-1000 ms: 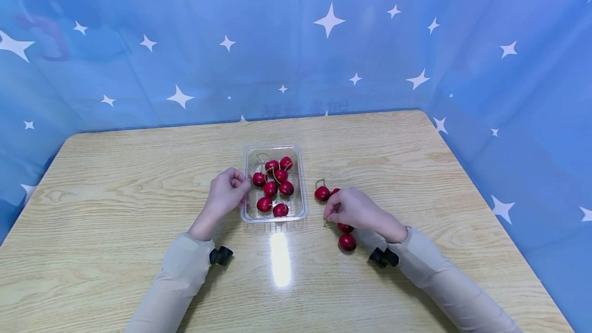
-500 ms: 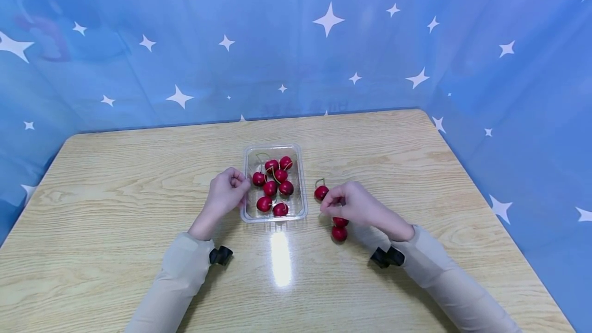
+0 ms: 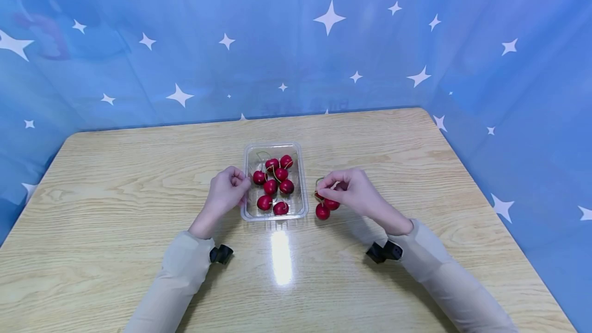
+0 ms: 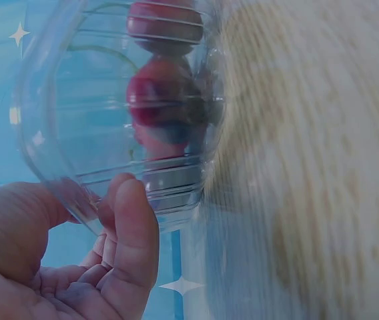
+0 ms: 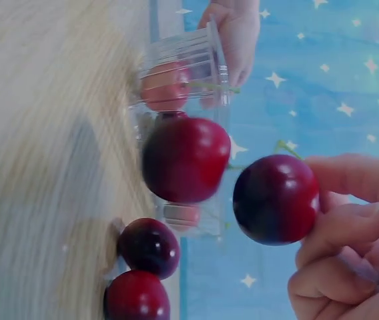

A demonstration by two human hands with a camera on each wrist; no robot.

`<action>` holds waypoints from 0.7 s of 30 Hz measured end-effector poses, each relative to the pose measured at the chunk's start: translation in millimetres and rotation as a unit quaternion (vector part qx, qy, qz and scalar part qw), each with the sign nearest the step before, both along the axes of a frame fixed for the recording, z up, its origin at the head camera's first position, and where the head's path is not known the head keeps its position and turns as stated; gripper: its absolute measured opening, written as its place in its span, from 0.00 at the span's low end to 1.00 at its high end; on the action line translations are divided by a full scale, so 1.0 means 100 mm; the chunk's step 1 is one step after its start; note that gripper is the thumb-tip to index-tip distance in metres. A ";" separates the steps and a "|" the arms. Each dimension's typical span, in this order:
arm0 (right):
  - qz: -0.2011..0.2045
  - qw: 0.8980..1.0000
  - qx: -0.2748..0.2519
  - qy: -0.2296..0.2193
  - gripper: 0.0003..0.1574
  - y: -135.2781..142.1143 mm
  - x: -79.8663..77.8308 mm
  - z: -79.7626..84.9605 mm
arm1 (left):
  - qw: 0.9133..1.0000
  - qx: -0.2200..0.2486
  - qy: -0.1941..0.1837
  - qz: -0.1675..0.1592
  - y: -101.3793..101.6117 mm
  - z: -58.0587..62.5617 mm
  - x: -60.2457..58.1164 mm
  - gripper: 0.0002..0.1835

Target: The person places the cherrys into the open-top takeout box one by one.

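A clear plastic container (image 3: pixel 304 189) with several red cherries inside stands mid-table in the head view. My left hand (image 3: pixel 226 189) pinches its left rim between thumb and fingers. In the left wrist view the thumb and fingertips meet at the container's corner. Just right of the container, my right hand (image 3: pixel 353 191) pinches a pair of cherries by their stems. The right wrist view has one cherry (image 5: pixel 276 200) close against the fingers and the other cherry (image 5: pixel 186 160) farther out, in front of the container. In the head view a lower cherry (image 3: pixel 322 211) hangs below the fingertips.
Two more cherries (image 5: pixel 148 248) lie on the table right of the container, partly hidden by the right hand in the head view. The wooden table (image 3: pixel 115 209) ends at a blue curtain (image 3: pixel 277 40) with white stars.
My right hand has moved left and slightly away from me, bringing the pair of cherries closer to the container. The left hand and the container have stayed in place.
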State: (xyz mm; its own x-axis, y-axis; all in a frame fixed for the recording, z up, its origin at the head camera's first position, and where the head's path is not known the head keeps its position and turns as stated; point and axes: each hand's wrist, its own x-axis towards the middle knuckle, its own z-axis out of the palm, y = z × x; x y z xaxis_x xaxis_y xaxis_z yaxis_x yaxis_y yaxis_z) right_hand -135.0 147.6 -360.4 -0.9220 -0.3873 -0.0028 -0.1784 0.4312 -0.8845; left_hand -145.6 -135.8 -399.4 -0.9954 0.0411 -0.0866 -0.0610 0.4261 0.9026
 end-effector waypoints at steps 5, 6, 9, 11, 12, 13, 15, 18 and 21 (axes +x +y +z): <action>-0.026 0.999 -0.013 0.016 0.03 -0.02 0.00 0.06 | 1.000 -0.001 0.003 -0.001 0.00 0.00 0.00 0.03; -0.028 0.999 -0.016 0.022 0.03 -0.02 0.00 0.07 | 1.000 0.000 0.003 -0.001 0.00 0.00 0.00 0.03; -0.029 0.999 -0.023 0.035 0.03 -0.03 -0.01 0.10 | 1.000 0.000 0.005 -0.002 0.00 0.00 0.00 0.03; -0.028 0.998 -0.028 0.040 0.03 -0.04 -0.02 0.11 | 1.000 0.000 0.005 -0.002 0.00 0.00 0.00 0.03; -0.028 0.998 -0.029 0.043 0.03 -0.04 -0.02 0.12 | 1.000 -0.001 0.004 -0.002 0.00 0.01 0.00 0.03; -0.029 0.998 -0.030 0.045 0.03 -0.04 -0.02 0.13 | 1.000 -0.001 0.004 -0.002 0.01 0.01 0.00 0.03; -0.027 0.998 -0.036 0.048 0.03 -0.05 -0.03 0.14 | 1.000 -0.001 0.003 -0.002 0.01 0.01 0.00 0.03; -0.029 0.997 -0.045 0.054 0.04 -0.07 -0.03 0.16 | 1.000 0.002 0.002 -0.003 0.00 0.01 0.00 0.03; -0.036 0.996 -0.054 0.053 0.04 -0.09 -0.04 0.18 | 1.000 0.004 0.002 -0.003 0.00 0.00 0.00 0.03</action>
